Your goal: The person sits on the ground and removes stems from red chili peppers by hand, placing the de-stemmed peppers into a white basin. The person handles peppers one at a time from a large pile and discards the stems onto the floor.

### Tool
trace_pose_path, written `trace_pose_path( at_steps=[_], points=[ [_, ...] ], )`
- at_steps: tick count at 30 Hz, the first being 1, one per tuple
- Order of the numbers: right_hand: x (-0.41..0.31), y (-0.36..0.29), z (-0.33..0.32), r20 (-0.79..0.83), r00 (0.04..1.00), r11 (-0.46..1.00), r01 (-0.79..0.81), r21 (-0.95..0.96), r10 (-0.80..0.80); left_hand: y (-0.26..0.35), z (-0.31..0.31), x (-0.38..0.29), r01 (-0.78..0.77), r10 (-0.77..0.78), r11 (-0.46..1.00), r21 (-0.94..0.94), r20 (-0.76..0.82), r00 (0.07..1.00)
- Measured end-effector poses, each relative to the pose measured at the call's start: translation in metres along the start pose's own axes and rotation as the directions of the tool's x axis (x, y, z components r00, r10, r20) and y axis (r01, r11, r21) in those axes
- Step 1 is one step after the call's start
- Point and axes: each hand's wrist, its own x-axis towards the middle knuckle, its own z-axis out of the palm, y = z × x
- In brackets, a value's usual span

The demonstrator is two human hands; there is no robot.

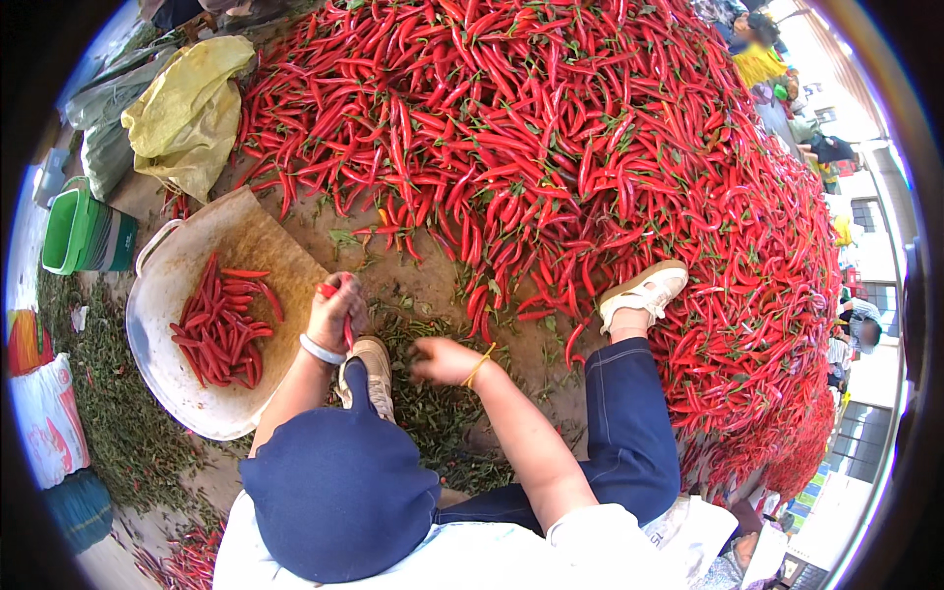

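My left hand (335, 313), with a pale bangle at the wrist, grips a red chili pepper (348, 332). It hovers by the right edge of a large, worn, scoop-shaped basin (254, 221) with a loop handle. Inside the basin lies a small heap of red chilies (225, 321) with few green stems showing. My right hand (442, 361), a yellow band around its wrist, is blurred above green stem and leaf scraps (435, 413). Its fingertips are unclear, and I cannot tell whether it holds anything. A huge pile of red chilies (516, 147) with green stems spreads ahead of me and to the right.
A yellow woven sack (192, 107) and a green bucket (66, 232) stand beyond the basin. My shoes (645, 291) rest at the pile's edge and between my hands. More green scraps (122, 398) cover the left floor. Other people (863, 324) sit along the far right.
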Motion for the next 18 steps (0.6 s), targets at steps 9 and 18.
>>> trace_pose_path(
  at_steps=[9, 18],
  points=[
    [0.024, 0.072, -0.046, -0.900, 0.430, 0.775, -0.542, -0.324, -0.075, -0.031, -0.008, 0.009, 0.025, -0.007, 0.991, -0.128, 0.135, 0.991],
    [-0.038, 0.025, -0.019, -0.427, 0.900, 0.331, 0.377, 0.865, 0.092, -0.044, -0.013, 0.015, 0.023, -0.013, 0.988, -0.153, 0.067, 0.998]
  ],
)
